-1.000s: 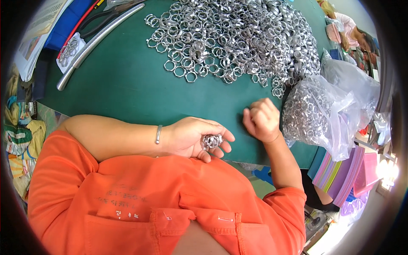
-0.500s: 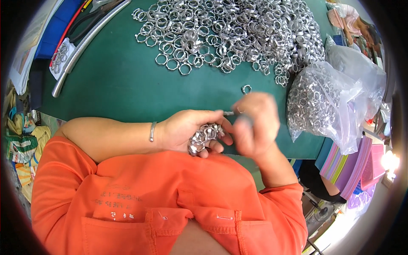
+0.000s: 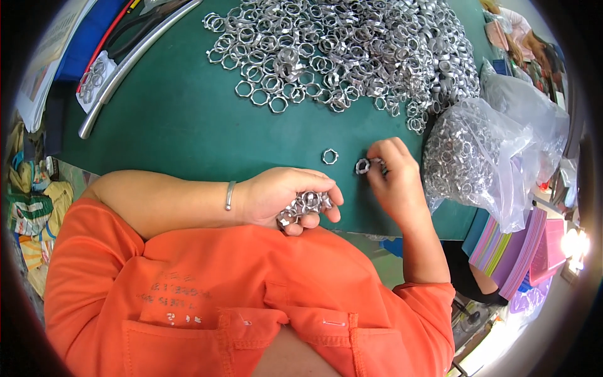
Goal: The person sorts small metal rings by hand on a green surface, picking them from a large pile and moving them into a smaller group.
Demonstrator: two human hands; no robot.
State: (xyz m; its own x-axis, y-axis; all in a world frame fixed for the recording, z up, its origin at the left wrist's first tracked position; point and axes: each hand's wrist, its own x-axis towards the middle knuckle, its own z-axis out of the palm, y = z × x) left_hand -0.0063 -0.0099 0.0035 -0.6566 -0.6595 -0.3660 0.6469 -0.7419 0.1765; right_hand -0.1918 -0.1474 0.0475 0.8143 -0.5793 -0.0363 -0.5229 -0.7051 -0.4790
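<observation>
Palm up, my left hand point(image 3: 276, 196) cups a small heap of silver metal rings point(image 3: 309, 202), its fingers curled around them. My right hand point(image 3: 396, 179) hovers over the green table to the right, thumb and fingers pinched together. At its fingertips is a dark-edged metal ring point(image 3: 362, 166), with another bit of metal between the fingers partly hidden. A single faceted metal ring point(image 3: 330, 156) lies on the table between the two hands, apart from both.
A large pile of similar rings point(image 3: 339, 50) covers the far table point(image 3: 169, 119). Clear plastic bags of rings point(image 3: 461, 157) stand at right, beside coloured sheets point(image 3: 509, 251). A long curved metal bar point(image 3: 116, 85) and a blue bin point(image 3: 88, 44) are at far left.
My right hand has drawn away from the left fingertips to the right. The lone ring beyond the right hand is gone from there; one now lies further left and nearer.
</observation>
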